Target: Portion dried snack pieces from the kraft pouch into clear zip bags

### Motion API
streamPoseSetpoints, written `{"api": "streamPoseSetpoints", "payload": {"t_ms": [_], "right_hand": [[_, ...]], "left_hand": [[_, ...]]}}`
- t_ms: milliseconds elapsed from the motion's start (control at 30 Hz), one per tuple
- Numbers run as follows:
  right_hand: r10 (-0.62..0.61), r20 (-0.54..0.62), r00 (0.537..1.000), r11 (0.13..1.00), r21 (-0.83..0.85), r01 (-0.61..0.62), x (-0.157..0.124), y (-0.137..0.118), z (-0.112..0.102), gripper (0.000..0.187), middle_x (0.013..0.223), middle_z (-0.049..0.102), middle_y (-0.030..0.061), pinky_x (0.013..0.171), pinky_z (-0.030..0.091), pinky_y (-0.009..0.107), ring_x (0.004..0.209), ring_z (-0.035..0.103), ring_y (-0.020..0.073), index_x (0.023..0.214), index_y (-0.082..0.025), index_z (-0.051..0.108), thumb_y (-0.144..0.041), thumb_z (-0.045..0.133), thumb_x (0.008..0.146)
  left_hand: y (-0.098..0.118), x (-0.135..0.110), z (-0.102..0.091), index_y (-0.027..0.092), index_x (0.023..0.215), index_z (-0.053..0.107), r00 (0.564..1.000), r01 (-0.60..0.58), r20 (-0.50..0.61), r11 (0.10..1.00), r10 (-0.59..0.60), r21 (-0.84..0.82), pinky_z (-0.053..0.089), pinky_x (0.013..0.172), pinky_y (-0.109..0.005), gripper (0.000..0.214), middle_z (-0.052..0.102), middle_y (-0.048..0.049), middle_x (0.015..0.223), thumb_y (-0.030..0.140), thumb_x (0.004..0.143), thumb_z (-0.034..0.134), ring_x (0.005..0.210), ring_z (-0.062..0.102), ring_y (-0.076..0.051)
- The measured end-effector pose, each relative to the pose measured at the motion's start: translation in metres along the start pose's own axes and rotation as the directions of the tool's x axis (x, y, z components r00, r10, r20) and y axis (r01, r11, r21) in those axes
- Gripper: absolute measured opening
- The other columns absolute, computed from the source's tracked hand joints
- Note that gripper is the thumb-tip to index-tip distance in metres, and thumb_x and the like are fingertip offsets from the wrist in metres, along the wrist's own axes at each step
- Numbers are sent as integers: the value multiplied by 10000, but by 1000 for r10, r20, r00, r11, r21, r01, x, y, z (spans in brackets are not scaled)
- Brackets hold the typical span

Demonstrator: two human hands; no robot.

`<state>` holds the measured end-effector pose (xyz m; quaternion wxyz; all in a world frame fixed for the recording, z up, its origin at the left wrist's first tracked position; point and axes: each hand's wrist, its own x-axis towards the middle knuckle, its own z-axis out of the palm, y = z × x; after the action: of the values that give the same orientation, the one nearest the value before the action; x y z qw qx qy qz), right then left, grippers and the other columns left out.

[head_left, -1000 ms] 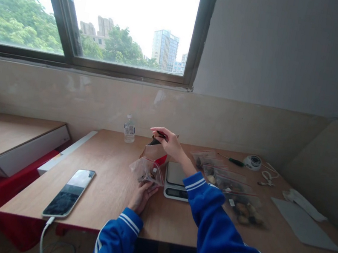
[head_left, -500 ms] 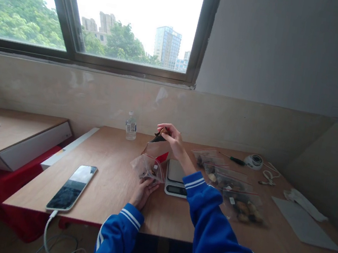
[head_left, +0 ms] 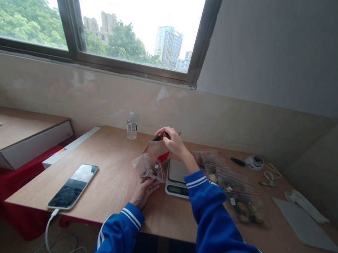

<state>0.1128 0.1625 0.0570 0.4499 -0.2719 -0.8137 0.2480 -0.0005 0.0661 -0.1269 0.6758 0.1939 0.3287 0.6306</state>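
Observation:
My left hand holds the lower edge of a clear zip bag, fingers closed on it. Inside the bag are small dark pieces and a white label. Behind it stands an open brown paper container with a red patch on its front. My right hand is at the top of this container, fingers bent together over its opening. Whatever the fingers pinch is mostly hidden; something dark shows beside them. Just right of the bag lies a kitchen scale, its plate partly behind my right forearm.
Several filled zip bags lie to the right. Beyond them are a screwdriver, a white dome camera with cable and a white sheet. Left are a charging phone and, farther back, a water bottle.
My right hand has lowered toward the container's opening; the brown piece seen in its fingers before is now mostly hidden. My left hand stays on the bag.

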Motion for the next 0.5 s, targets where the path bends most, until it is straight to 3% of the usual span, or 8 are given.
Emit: {"api": "streamPoseSetpoints", "payload": {"t_ms": [67,133,300,400,433,500], "right_hand": [[-54,3,999,980,-194,53,1,-1,3,287,881,615,40,913,348,346,910,506,182,873,-178,650,-73,417,741],[-87,-13,996,960,-269,80,1,-2,5,314,978,610,63,945,336,356,964,502,191,1000,-166,630,-84,434,770],[-108,-159,981,930,-364,43,-12,-13,3,283,1154,553,109,1000,300,392,1113,451,231,1077,-161,599,-158,483,819],[-74,-266,961,966,-260,2,-33,-27,0,238,1080,580,90,974,346,372,1065,501,206,1022,-167,596,-153,430,852],[-26,-233,972,984,-177,-16,-42,-30,1,235,1005,602,72,924,394,345,986,544,184,999,-169,591,-149,398,866],[84,-31,996,996,-30,-85,-59,-34,5,250,891,625,41,801,461,292,842,591,151,970,-174,591,-141,360,881]], "left_hand": [[0,0,0,165,882,567,1000,-2,1,1000,2,2,523,753,-300,215,698,-57,850,147,702,685,810,689,-203],[1,0,0,164,887,565,1000,-1,1,1000,1,5,524,748,-297,221,698,-55,848,149,703,686,813,690,-205],[0,-1,0,170,912,562,1000,-10,-4,1000,10,9,529,716,-274,231,700,-51,868,165,719,689,804,694,-191],[0,-2,1,173,945,567,1000,-20,-9,1000,20,19,527,695,-258,243,702,-56,900,176,735,689,817,693,-185],[0,-2,1,172,954,570,1000,-19,-7,999,20,26,525,694,-256,247,702,-60,911,178,738,688,823,692,-186],[0,-4,2,168,955,576,1000,-17,-2,999,17,41,519,693,-257,248,701,-67,921,178,736,692,825,691,-188]]}}
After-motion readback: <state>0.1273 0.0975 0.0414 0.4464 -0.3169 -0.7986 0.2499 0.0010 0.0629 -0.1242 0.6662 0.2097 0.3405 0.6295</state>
